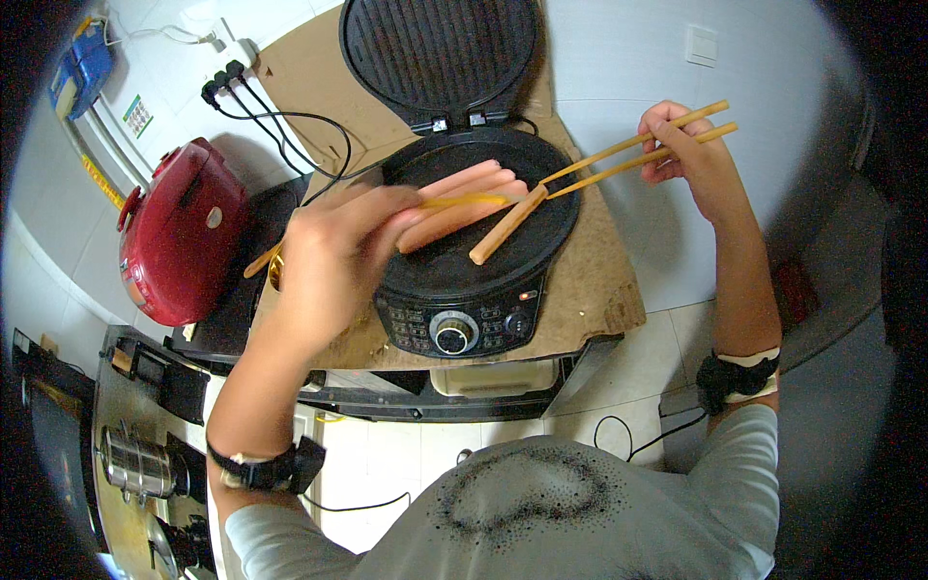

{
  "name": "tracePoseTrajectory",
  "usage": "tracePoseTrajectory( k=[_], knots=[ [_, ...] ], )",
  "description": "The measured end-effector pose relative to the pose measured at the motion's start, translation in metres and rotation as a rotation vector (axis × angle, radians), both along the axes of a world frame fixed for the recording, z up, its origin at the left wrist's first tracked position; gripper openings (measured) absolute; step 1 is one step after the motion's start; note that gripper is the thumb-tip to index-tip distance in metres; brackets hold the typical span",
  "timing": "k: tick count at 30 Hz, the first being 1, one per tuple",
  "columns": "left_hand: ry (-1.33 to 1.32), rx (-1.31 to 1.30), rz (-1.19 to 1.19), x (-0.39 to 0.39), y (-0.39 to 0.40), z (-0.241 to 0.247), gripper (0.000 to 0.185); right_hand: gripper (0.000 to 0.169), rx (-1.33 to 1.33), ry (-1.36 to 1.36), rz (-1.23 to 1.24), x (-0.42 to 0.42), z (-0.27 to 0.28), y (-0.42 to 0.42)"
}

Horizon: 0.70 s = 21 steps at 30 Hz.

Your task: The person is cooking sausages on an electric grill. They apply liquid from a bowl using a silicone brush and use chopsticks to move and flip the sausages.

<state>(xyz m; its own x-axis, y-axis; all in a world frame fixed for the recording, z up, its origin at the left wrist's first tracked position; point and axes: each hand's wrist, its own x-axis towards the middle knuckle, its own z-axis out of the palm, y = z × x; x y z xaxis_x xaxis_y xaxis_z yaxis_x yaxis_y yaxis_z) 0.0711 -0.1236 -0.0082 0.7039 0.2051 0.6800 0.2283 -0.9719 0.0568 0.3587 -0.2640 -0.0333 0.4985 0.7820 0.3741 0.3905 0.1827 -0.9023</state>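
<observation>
My left hand [326, 239] is blurred over the left part of the round black griddle plate [435, 279]. It grips a thin yellow implement [464, 200], whose pale tip lies over several pink sausages [464, 216] set side by side. In my right hand [678, 145], at the right, is a pair of wooden chopsticks [616, 154]. Their tips are by the upper end of one browner sausage [507, 226], which lies slanted on the plate, apart at its lower end from the others. Whether the tips touch it cannot be told.
The ridged griddle lid [442, 54] stands raised behind the plate. Cardboard [594, 290] lies under the appliance, whose control dial [453, 335] faces me. To the left are a red appliance [185, 232], black cables [279, 114] and a wooden handle end [259, 262] beside a gold-coloured rim [276, 272].
</observation>
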Motion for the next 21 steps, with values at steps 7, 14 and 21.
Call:
tracePoseTrajectory(
  k=[7, 14, 21],
  knots=[
    [0.026, 0.114, -0.195, 0.054, 0.013, -0.022, 0.013, 0.021, -0.022, 0.007, -0.026, -0.007, 0.002, -0.004],
    [0.102, 0.037, -0.138, 0.019, 0.006, -0.016, 0.01, 0.022, -0.019, -0.003, -0.02, -0.007, 0.001, -0.009],
    [0.079, -0.061, -0.113, -0.035, 0.001, -0.008, 0.01, 0.018, 0.017, 0.003, 0.012, -0.009, 0.012, -0.012]
  ],
)
